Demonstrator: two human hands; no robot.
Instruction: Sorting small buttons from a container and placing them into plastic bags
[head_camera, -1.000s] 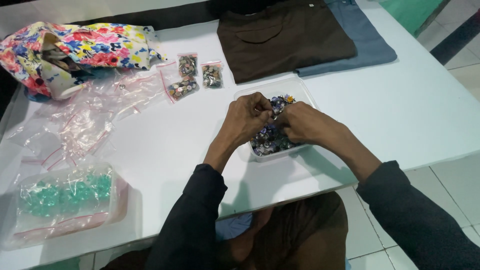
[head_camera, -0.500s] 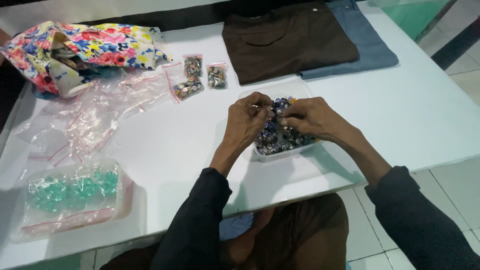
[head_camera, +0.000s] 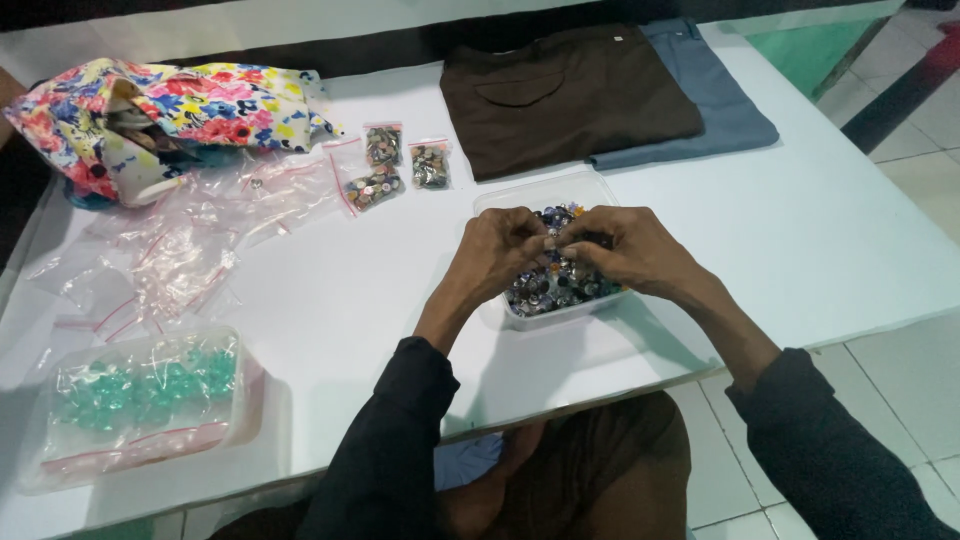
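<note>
A clear plastic tub (head_camera: 520, 196) full of small mixed buttons (head_camera: 545, 290) sits on the white table (head_camera: 820, 230). Both my hands hover over it, fingertips meeting in the middle. My left hand (head_camera: 497, 255) and my right hand (head_camera: 630, 250) pinch something small between them; what it is stays hidden by the fingers. Both wrists come out of dark sleeves.
Three small zip bags of buttons (head_camera: 395, 165) lie behind the tub. Several empty zip bags (head_camera: 180, 250) are spread at the left, near a floral fabric pouch (head_camera: 160, 115). A box of teal pieces (head_camera: 140, 400) sits front left. Folded brown (head_camera: 570, 95) and blue cloth (head_camera: 715, 95) lie behind.
My hands have stayed over the tub with fingers working together; the view has shifted slightly, nothing else on the table has moved.
</note>
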